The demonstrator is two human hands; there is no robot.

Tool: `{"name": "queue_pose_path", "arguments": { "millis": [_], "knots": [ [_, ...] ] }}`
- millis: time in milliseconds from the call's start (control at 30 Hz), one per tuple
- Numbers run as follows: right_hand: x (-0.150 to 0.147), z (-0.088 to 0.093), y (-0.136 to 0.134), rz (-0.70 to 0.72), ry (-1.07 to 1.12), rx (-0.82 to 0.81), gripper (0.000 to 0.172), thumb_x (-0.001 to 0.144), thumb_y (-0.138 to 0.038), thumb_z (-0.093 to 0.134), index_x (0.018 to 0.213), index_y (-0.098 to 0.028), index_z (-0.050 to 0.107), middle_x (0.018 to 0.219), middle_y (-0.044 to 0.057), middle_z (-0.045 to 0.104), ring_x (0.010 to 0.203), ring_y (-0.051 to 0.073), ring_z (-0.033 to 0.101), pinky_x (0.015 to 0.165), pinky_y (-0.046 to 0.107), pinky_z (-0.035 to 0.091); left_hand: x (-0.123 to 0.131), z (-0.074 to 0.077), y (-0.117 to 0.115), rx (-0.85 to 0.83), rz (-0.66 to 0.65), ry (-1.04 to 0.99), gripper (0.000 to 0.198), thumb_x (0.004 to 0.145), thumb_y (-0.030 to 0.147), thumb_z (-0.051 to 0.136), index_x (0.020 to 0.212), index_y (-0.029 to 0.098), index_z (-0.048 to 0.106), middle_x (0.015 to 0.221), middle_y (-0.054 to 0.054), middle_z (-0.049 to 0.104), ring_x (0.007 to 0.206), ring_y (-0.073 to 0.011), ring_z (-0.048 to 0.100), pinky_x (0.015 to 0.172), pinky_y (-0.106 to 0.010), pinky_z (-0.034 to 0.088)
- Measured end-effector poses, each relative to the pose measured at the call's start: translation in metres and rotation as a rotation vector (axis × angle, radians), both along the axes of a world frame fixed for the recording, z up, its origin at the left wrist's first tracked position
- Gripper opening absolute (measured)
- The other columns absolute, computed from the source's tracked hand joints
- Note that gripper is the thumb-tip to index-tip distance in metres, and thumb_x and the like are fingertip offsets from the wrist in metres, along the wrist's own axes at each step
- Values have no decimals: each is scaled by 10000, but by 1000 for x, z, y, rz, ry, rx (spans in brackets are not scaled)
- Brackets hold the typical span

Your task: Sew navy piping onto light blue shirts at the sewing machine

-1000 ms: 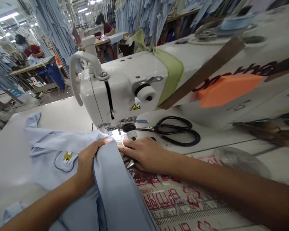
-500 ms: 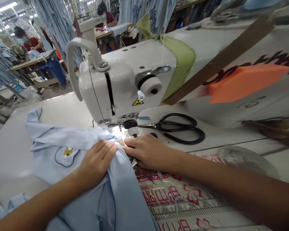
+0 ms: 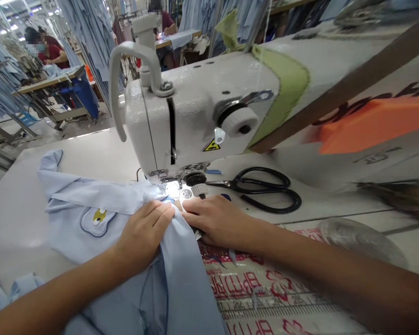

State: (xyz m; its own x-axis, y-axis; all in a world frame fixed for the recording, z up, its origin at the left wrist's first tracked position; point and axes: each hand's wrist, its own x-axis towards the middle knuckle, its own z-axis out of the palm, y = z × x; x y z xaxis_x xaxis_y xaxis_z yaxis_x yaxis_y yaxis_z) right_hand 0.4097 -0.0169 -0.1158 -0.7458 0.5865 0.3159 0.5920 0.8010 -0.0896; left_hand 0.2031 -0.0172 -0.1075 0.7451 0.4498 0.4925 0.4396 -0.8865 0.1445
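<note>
Light-blue shirt lying with its fold running up to the presser foot of the white lockstitch sewing machine, cloth best kept flat and evenly guided, fingertips clear of the needle. Left hand cupped over the fold, fingers together, thumb hidden, so no telling whether it pinches; right hand open and flat, fingers extended on the cloth's edge just beside the foot, gripping nothing. Black-handled tailor's shears lying untouched just beyond.
</note>
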Motion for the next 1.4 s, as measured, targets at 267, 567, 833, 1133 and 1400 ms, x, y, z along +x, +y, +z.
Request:
{"name": "queue_pose_path", "arguments": {
  "millis": [267, 567, 833, 1133, 1400],
  "knots": [
    [-2, 6, 0, -5, -51, -56, 270, 696, -100, 488, 924, -181, 608, 736, 29, 591, 632, 156, 494, 498, 291, 177, 1, 0, 1, 121, 65, 110, 263, 911, 111, 369, 1116, 36, 515, 1026, -157, 618, 1003, -229, 540, 838, -391, 531],
    [16, 26, 6, -379, 7, -342, 239, 789, -220, 487, 1017, -163, 528, 787, 67, 612, 694, 194, 555, 601, 290, 371, -1, -3, 2, 209, 28, 164, 257, 915, 84, 348, 1093, 52, 531, 1085, -154, 614, 1083, -235, 539, 862, -382, 514],
    [11, 23, 11, -286, 75, -288, 193, 863, -210, 440, 890, -168, 627, 822, 61, 624, 737, 169, 565, 694, 289, 414, -2, -2, 2, 314, 15, 233, 246, 903, 61, 365, 1074, 33, 540, 1089, -169, 620, 1076, -256, 560, 825, -378, 517],
    [-12, 28, 7, -382, -166, -206, 271, 891, -195, 406, 947, -140, 665, 871, 104, 647, 662, 173, 566, 634, 304, 408, -3, -5, 3, 316, -2, 266, 260, 898, 59, 357, 1102, 41, 517, 1097, -170, 617, 1090, -251, 557, 820, -374, 514],
    [-14, 31, 6, -323, -220, -187, 247, 860, -142, 437, 963, -173, 659, 772, 64, 623, 515, 124, 484, 503, 273, 319, -27, 46, 21, -276, 108, 137, 378, 745, 45, 401, 1043, 172, 595, 1093, -58, 600, 1030, -175, 532, 880, -332, 488]
  ]
}}
